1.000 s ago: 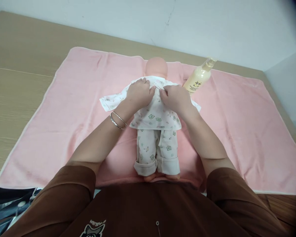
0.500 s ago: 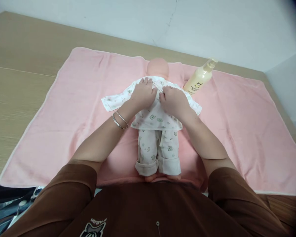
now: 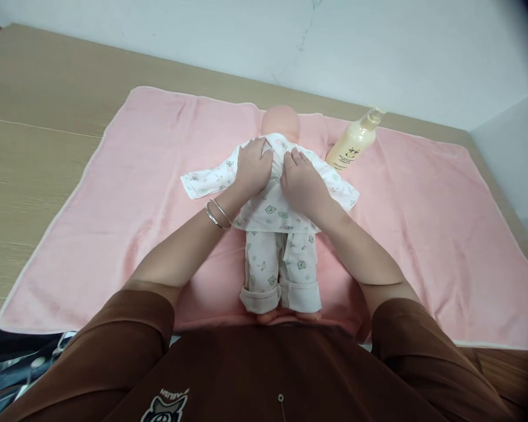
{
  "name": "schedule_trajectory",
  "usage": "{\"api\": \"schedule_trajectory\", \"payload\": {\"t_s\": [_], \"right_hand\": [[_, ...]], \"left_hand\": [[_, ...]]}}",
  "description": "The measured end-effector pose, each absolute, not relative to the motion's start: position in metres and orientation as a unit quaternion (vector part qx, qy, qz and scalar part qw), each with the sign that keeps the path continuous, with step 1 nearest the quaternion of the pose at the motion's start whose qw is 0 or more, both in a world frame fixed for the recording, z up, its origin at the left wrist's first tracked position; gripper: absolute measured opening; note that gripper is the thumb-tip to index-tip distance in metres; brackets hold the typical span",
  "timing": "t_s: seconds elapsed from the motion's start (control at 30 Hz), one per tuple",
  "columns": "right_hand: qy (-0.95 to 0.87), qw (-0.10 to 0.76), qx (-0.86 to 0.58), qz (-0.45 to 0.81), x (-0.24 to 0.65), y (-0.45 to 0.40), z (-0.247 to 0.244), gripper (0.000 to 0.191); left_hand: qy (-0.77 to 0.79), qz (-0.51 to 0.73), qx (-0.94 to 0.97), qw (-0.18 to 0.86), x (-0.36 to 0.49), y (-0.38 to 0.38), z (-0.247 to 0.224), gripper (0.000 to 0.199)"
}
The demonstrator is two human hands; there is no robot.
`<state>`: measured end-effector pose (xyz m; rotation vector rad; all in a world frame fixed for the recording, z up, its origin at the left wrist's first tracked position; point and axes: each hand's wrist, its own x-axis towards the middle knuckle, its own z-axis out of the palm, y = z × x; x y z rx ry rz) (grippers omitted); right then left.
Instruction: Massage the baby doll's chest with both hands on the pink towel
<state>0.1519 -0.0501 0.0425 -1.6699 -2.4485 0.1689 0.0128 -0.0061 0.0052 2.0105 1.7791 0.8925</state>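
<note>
A baby doll lies on a pink blanket, dressed in a white printed top and white printed trousers with rolled cuffs. My left hand rests on the left side of the top's chest, its fingers bent at the cloth just below the neckline. On the right side of the chest is my right hand, its fingers close together on the fabric. A narrow gap with wrinkled cloth lies between the two hands. Both sleeves stretch outward, and their ends look flat.
A pale yellow pump bottle lies on the blanket right of the doll's head. The wooden table shows around the blanket, with a white wall behind it. My body is at the near edge.
My hands have shifted slightly on the chest, and the fingertips of my right hand now lie straighter on the cloth. The pinched fold between them looks flatter.
</note>
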Motion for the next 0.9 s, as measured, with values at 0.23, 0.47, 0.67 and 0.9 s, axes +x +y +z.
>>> {"api": "schedule_trajectory", "payload": {"t_s": [0.23,0.47,0.67,0.9], "right_hand": [[-0.789,0.152,-0.582,0.123,0.169,-0.018,0.031,0.062],[-0.775,0.221,-0.591,0.037,0.162,-0.027,0.037,0.065],[-0.799,0.175,-0.571,0.063,0.153,-0.037,0.034,0.063],[-0.808,0.158,-0.561,0.09,0.155,-0.036,0.033,0.06]], "left_hand": [[0.601,0.337,0.707,0.156,0.02,-0.02,0.01,0.05],[0.567,0.484,0.633,0.208,0.003,-0.021,0.047,0.04],[0.51,0.607,0.57,0.217,-0.02,-0.022,0.069,0.037],[0.493,0.642,0.539,0.231,-0.051,-0.021,0.088,0.042]]}}
